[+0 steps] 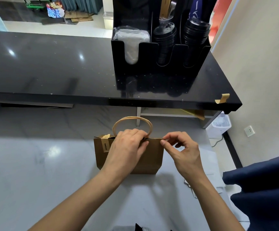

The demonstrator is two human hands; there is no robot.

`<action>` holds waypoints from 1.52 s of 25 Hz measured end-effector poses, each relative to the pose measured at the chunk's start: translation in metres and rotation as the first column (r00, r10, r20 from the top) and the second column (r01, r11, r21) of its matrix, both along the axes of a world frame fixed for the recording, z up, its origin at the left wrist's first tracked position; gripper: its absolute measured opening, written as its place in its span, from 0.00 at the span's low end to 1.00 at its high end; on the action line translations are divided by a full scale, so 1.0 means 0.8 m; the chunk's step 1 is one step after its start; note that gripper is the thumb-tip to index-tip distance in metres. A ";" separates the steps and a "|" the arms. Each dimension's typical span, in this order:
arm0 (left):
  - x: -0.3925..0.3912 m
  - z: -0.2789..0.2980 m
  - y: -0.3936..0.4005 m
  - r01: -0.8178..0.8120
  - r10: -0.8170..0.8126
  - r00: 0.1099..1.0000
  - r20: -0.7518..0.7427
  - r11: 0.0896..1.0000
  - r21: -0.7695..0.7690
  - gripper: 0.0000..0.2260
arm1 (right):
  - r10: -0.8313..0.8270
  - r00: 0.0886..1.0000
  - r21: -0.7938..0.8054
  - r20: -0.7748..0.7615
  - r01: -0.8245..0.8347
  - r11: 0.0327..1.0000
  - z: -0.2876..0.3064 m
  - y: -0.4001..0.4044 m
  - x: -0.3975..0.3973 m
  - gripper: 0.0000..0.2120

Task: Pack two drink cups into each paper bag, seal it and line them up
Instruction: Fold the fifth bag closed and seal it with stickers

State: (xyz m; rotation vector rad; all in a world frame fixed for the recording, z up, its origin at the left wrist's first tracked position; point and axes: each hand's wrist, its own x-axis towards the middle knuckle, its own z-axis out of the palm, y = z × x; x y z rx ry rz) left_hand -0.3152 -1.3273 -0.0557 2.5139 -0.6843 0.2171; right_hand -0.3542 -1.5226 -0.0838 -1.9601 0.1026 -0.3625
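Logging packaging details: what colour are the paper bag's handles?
Pale cream, lighter than the brown paper bag; the handles show best in the head view.

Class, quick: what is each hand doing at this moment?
Left hand: fingers curled over the top edge of the paper bag, holding it.
Right hand: pinching the bag's top edge at its right end.

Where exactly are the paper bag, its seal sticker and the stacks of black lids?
paper bag (150, 157): head view, bare brown front panel.
seal sticker (106, 145): head view, strip folded over the bag's top left edge.
black lids (164, 39): head view, left stack in the black organiser.
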 end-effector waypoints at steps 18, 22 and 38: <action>-0.005 -0.009 -0.002 -0.055 0.055 0.998 0.009 0.998 -0.005 0.05 | -0.431 0.734 0.461 -0.525 0.671 0.580 0.070 -0.155 0.078 0.23; -0.006 -0.010 -0.003 -0.060 0.060 0.998 0.015 0.998 -0.003 0.06 | -0.251 0.712 0.409 -0.655 0.614 0.675 0.084 -0.202 0.100 0.25; -0.004 -0.012 -0.001 -0.039 0.040 0.999 0.008 0.999 -0.029 0.06 | -0.201 0.715 0.251 -0.670 0.473 0.845 0.108 -0.216 0.122 0.06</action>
